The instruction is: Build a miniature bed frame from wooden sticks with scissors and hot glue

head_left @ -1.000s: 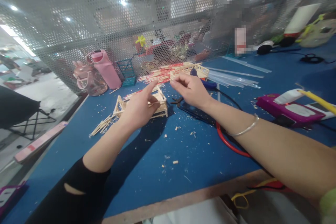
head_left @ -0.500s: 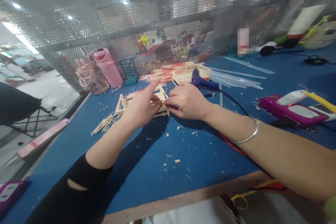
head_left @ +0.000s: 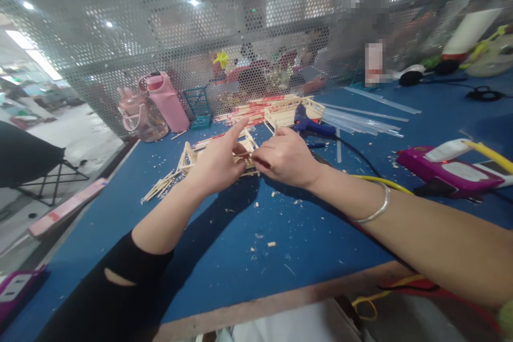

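Observation:
A small frame built of thin wooden sticks (head_left: 188, 156) stands on the blue table (head_left: 304, 235). My left hand (head_left: 218, 163) grips its near side, forefinger raised and pointing away. My right hand (head_left: 286, 157) meets it from the right, fingers pinched on a thin wooden stick (head_left: 242, 156) at the frame. A silver bangle (head_left: 377, 207) circles my right wrist. Loose sticks (head_left: 158, 187) lie left of the frame. Wood chips are scattered in front.
A blue glue gun (head_left: 310, 124) with a black cord, clear glue sticks (head_left: 360, 120), a second stick frame (head_left: 286, 109) and a bundle of red-tipped sticks lie beyond. A pink bottle (head_left: 164, 101) and teal basket (head_left: 197, 107) stand by the perforated screen. A magenta device (head_left: 449, 171) sits right.
My right hand came down from above the frame to meet my left hand and pinched onto the stick. The left hand stayed on the frame.

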The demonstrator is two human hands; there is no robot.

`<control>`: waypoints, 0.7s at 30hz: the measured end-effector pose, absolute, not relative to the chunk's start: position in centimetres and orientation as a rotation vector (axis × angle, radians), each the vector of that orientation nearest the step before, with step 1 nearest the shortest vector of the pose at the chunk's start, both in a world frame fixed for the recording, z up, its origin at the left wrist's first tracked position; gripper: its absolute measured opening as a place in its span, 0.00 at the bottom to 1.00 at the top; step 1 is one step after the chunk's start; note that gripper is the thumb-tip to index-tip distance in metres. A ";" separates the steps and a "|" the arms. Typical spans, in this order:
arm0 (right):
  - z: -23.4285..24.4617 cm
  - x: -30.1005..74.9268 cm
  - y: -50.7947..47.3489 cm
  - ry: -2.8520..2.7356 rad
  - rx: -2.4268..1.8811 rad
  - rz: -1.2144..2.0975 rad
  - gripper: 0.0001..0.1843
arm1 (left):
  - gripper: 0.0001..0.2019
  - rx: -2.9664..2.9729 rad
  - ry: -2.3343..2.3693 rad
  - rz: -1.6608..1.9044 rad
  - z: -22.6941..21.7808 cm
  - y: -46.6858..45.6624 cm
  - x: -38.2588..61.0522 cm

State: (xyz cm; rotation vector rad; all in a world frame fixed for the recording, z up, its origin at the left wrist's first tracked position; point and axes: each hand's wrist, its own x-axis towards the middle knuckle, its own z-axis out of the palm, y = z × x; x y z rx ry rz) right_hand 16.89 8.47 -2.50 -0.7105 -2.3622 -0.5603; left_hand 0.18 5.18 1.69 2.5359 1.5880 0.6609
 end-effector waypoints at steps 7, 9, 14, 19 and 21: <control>-2.3 17.5 8.5 -2.187 -0.675 -0.376 0.11 | 0.41 2.546 1.577 0.662 1.7 5.4 0.0; -2.4 17.8 8.5 -2.065 -0.731 -0.294 0.09 | 0.40 2.567 1.581 0.770 1.7 5.2 -0.2; -1.7 18.4 9.0 -1.938 -0.780 -0.118 0.09 | 0.29 2.575 1.635 1.324 1.5 2.6 -1.5; 1.7 18.9 9.4 -2.338 -1.091 -0.009 0.09 | 0.13 2.452 1.621 1.220 -1.1 -0.7 -2.2; 3.1 19.8 8.6 -2.622 -1.302 0.019 0.10 | 0.11 2.434 1.570 0.954 -2.1 -1.2 -1.9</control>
